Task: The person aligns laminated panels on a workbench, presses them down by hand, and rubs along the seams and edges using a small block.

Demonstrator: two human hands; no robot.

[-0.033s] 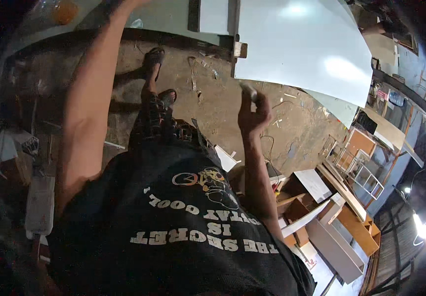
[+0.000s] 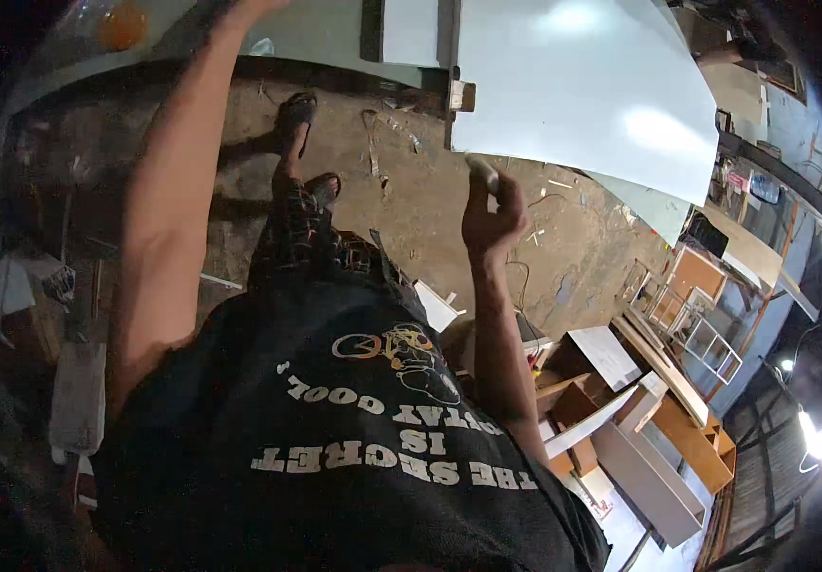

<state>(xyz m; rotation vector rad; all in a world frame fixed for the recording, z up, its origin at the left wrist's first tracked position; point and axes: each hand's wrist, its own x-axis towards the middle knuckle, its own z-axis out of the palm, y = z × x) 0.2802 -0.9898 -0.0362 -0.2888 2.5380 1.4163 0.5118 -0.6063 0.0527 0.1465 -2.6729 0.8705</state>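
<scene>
My right hand (image 2: 492,214) is raised in front of me, its grip clenched around a small pale object (image 2: 483,172) whose tip pokes out above my fingers; I cannot tell what it is. That tip sits just below the lower edge of the large white panel (image 2: 582,95), near the panel's corner where a small wooden block (image 2: 461,95) sticks out. My left arm stretches up and away to the top of the view, and the left hand (image 2: 256,6) is cut off at the picture's edge, so I cannot tell its grip. Below is a dirt floor (image 2: 411,200) with scraps, and my sandalled feet (image 2: 296,112). To my right lie stacked boards and open cabinet boxes (image 2: 649,458), their contents too small to tell.
</scene>
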